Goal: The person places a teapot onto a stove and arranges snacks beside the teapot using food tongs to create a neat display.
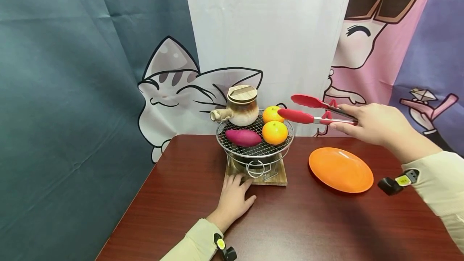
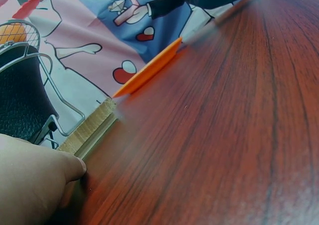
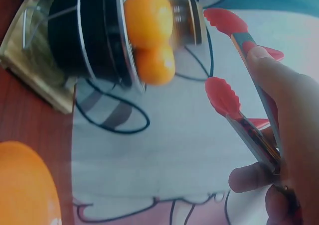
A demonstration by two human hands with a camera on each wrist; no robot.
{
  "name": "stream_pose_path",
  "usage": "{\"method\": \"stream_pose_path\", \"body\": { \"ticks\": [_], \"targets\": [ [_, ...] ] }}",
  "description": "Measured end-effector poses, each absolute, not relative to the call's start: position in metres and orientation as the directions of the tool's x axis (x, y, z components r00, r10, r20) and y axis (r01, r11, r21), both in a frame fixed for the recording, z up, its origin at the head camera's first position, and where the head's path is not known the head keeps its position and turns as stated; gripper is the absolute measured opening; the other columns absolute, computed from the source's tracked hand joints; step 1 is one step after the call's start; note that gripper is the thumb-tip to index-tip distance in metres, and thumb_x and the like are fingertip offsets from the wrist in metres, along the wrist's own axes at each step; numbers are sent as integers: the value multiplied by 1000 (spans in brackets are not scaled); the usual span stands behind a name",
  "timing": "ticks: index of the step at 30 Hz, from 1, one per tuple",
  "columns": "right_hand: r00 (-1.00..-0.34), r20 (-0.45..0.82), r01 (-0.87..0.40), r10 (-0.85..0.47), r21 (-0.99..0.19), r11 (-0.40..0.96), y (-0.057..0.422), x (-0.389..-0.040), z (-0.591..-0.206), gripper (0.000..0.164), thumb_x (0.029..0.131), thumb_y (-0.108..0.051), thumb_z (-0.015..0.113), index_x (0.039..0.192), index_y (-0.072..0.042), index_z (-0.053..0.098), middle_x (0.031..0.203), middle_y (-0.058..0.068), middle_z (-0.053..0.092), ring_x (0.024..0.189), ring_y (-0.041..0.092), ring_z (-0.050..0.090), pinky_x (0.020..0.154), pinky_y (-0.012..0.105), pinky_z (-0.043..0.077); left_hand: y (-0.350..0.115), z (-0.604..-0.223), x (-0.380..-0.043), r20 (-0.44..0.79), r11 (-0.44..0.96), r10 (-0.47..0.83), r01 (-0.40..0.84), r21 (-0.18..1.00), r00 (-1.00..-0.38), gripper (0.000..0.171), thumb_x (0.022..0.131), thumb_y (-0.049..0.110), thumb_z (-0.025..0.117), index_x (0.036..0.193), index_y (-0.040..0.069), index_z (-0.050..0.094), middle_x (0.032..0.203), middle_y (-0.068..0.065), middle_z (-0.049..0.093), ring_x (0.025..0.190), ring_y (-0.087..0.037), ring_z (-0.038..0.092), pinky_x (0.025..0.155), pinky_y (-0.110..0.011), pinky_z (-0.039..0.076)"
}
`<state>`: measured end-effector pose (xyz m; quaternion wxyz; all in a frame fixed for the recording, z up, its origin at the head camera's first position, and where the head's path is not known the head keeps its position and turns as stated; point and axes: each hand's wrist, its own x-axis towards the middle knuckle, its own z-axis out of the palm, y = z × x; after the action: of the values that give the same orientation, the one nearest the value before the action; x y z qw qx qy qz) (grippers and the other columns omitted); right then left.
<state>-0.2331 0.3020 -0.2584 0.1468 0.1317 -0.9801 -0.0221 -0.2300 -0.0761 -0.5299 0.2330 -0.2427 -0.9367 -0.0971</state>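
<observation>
My right hand (image 1: 380,126) grips red-tipped tongs (image 1: 299,116) by their metal arms, with the tips spread apart just right of two oranges (image 1: 275,133). Nothing sits between the tips. The oranges lie on a round wire grill rack (image 1: 250,151), beside a purple sweet potato (image 1: 243,137) and a clay side-handled pot (image 1: 243,112) with a wooden lid. Below the rack, a black stove (image 2: 22,95) stands on a wooden board (image 1: 277,176). Fingers spread, my left hand (image 1: 232,200) rests at the board's front left edge; the left wrist view shows its thumb against that edge.
An orange plate (image 1: 340,170) lies on the dark red table (image 1: 290,220), right of the stove. A printed curtain (image 1: 268,23) hangs behind the table's back edge. The rack's wire loop (image 1: 255,169) juts out toward the front.
</observation>
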Motion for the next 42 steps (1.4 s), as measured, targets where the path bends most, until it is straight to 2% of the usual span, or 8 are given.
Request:
{"method": "stream_pose_path", "body": {
  "ticks": [3, 7, 13, 18, 24, 29, 33, 42],
  "targets": [
    [-934, 271, -221, -233, 71, 973, 315, -231, -261, 85, 90, -73, 52, 151, -14, 48, 124, 35, 61, 92, 50, 65, 62, 61, 50, -76, -530, -230, 489, 861, 409, 503, 72, -770, 51, 84, 47, 75, 129, 23, 69, 129, -6, 58, 124, -30, 50, 110, -59, 36],
    [-951, 251, -173, -182, 55, 983, 331, -228, -266, 89, 88, -77, 49, 152, -15, 47, 118, 36, 63, 90, 49, 65, 57, 60, 48, -76, -531, -231, 498, 859, 409, 507, 73, -765, 51, 83, 46, 76, 128, 23, 69, 129, -6, 58, 123, -30, 51, 109, -59, 36],
    [-956, 256, -132, -141, 52, 990, 354, -223, -276, 91, 89, -77, 50, 148, -8, 50, 112, 36, 64, 93, 52, 63, 62, 64, 48, -76, -532, -230, 498, 862, 406, 502, 72, -767, 51, 83, 46, 76, 128, 23, 69, 128, -6, 58, 123, -30, 51, 109, -60, 36],
    [-965, 239, -103, -111, 48, 994, 374, -218, -282, 90, 91, -73, 49, 145, -1, 49, 116, 40, 59, 97, 57, 59, 64, 67, 48, -76, -530, -229, 500, 860, 406, 505, 74, -765, 51, 83, 45, 76, 128, 23, 70, 128, -6, 59, 123, -31, 51, 109, -60, 36],
    [-968, 239, -65, -70, 28, 997, 394, -215, -293, 89, 92, -73, 49, 141, 1, 49, 119, 42, 56, 97, 56, 59, 59, 65, 48, -77, -530, -229, 506, 860, 406, 506, 71, -761, 51, 82, 44, 77, 128, 23, 70, 127, -6, 59, 122, -31, 51, 108, -60, 37],
    [-974, 224, -20, -19, -1, 1000, 414, -214, -304, 90, 93, -72, 47, 140, 4, 47, 122, 44, 52, 96, 60, 57, 63, 69, 47, -76, -530, -228, 508, 858, 405, 508, 77, -760, 51, 82, 44, 77, 128, 22, 70, 128, -7, 59, 123, -31, 51, 108, -60, 37],
    [-972, 233, 29, 35, -27, 999, 431, -215, -316, 88, 93, -71, 47, 136, 6, 47, 111, 45, 55, 88, 59, 58, 60, 67, 47, -76, -529, -228, 507, 857, 405, 509, 80, -761, 51, 82, 45, 77, 128, 23, 70, 128, -7, 59, 123, -31, 51, 108, -60, 37],
    [-959, 260, 88, 110, -94, 992, 467, -214, -343, 86, 94, -67, 50, 128, 12, 48, 104, 48, 53, 87, 64, 54, 69, 73, 44, -76, -533, -229, 504, 859, 406, 507, 75, -762, 51, 82, 46, 77, 128, 24, 69, 128, -6, 58, 123, -30, 51, 109, -60, 36]
  ]
}}
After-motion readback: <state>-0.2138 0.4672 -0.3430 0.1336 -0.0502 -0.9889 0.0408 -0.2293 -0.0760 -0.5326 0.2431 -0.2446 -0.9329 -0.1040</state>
